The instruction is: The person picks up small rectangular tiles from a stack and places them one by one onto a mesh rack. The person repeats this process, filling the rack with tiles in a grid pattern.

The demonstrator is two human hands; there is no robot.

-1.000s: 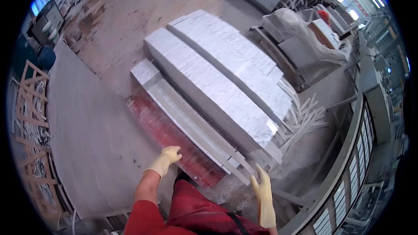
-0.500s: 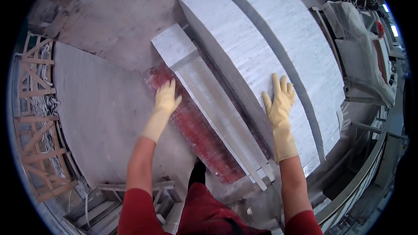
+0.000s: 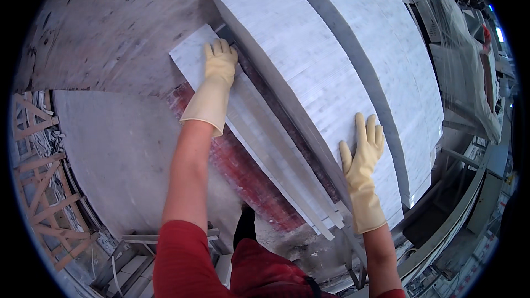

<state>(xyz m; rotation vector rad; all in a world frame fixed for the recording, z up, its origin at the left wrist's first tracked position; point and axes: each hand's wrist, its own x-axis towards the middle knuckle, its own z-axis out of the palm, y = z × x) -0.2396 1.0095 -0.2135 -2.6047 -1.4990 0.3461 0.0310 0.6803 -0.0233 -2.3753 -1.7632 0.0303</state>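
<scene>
Dusty workshop floor (image 3: 110, 27) lies behind a low stack of narrow marble strips (image 3: 259, 132), its long axis running from upper left to lower right beside a taller slab stack (image 3: 309, 77). The left hand (image 3: 220, 63) is laid flat on the strips' far end, fingers together; half a second earlier it was nearer. The right hand (image 3: 361, 152) is pressed, fingers slightly apart, on the taller stack.

A low stack of thin white marble strips (image 3: 265, 132) lay flat and slanting, its top end just beside the tall stack of white marble slabs (image 3: 314, 77). That tall stack stood to its right, its top grey-veined and level, with a dark narrow gap between the two.
</scene>
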